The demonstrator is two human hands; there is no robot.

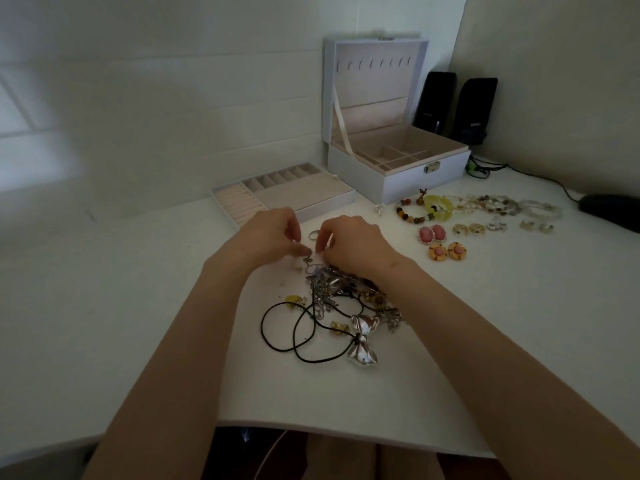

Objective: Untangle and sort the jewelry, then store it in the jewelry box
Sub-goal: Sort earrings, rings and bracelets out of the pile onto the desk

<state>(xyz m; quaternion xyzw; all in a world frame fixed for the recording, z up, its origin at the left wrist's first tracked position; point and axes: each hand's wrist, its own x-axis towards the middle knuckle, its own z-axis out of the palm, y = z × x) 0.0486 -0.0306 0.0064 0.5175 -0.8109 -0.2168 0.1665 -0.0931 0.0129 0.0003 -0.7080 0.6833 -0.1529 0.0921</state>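
A tangled pile of jewelry (341, 289) lies on the white desk, with black cords (294, 327) and a striped glass bow pendant (362, 339) at its near side. My left hand (273, 233) and my right hand (349, 242) are at the pile's far edge, fingers curled, each pinching a thin metal piece (308, 259) drawn out of the tangle. A small ring (313, 234) lies between the hands. The white jewelry box (398, 168) stands open behind, its removable tray (277, 195) set out to the left.
Sorted beaded bracelets (478, 204) and pairs of earrings (446, 242) lie in rows at the right. Two black speakers (457, 105) stand behind the box, with cables and a dark object (613, 211) at the far right. The desk's front edge (346, 436) is near me.
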